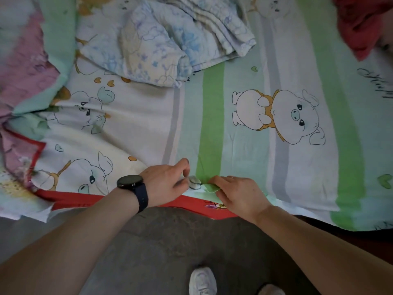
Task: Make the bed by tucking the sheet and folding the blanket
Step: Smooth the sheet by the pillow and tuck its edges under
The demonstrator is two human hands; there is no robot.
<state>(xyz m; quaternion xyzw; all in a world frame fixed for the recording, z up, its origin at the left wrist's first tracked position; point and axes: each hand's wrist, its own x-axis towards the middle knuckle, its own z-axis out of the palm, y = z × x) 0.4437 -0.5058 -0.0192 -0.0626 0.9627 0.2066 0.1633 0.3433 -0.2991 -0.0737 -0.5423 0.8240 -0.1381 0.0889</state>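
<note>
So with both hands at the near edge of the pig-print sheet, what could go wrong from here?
1. Both hands, left hand and right hand, pinch the sheet at one spot by the green stripe, so pulling may bunch it there and leave the wrinkles on the left.
2. The crumpled blue blanket lies on the sheet; a hard tug could drag it.
3. The red layer showing beneath the edge may stay exposed.

The red cloth (361, 24) at top right is blurred and cut off.

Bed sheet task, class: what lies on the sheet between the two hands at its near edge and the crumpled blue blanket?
Nothing: the head view shows bare sheet between the left hand, right hand and blanket.
</note>
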